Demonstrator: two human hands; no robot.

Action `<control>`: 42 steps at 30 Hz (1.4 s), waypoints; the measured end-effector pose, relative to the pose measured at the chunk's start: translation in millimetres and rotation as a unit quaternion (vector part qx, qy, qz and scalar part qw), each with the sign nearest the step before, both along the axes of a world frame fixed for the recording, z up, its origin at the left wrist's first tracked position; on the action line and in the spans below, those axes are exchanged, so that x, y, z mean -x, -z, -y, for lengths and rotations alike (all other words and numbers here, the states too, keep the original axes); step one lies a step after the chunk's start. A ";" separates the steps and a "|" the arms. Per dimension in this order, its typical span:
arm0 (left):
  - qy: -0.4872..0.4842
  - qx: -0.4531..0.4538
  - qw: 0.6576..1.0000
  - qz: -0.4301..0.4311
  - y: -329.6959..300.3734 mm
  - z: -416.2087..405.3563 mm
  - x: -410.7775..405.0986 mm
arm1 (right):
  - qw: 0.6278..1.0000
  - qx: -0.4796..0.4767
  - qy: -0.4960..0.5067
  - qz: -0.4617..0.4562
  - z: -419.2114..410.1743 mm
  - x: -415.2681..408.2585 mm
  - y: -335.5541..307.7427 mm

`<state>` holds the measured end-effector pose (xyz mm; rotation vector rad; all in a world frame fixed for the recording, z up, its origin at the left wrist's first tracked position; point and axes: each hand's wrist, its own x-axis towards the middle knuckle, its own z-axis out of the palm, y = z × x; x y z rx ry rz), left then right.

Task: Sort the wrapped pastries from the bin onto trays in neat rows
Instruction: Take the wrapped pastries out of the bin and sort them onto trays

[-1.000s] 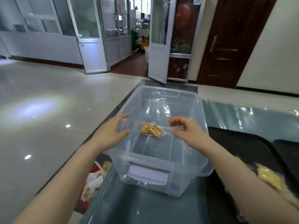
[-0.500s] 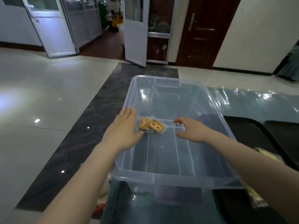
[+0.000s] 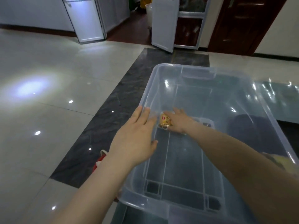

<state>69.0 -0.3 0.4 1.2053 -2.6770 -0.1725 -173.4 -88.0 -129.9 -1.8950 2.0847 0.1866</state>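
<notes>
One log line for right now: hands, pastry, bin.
left hand flat on bin wall | right hand reaching onto wrapped pastry | grip not confirmed

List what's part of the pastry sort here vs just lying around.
Job:
clear bin
wrapped pastry on the bin floor
right hand on the pastry
left hand at the bin's left wall
dark tray, right edge

Lying about:
red and white item on the floor
white doors

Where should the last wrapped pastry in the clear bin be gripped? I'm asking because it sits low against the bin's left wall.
Probably pinch the wrapped pastry across its body, from above and from the right, as the right hand reaches. It lies flat on the bin floor beside the left wall, where the left hand rests, blocking that side.
</notes>
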 end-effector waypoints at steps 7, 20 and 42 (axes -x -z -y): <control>-0.005 0.028 1.000 0.010 2.5 -6.0 5.1 | 0.999 -0.022 -0.025 -0.002 -1.0 14.2 48.6; 0.012 0.057 0.997 0.045 -16.7 -17.2 7.5 | 0.987 -0.052 -0.150 -0.034 -74.5 1.5 -30.5; 0.253 -0.207 0.881 -0.342 -65.0 -200.1 103.9 | 0.833 0.487 0.227 0.132 -470.4 -0.7 -209.8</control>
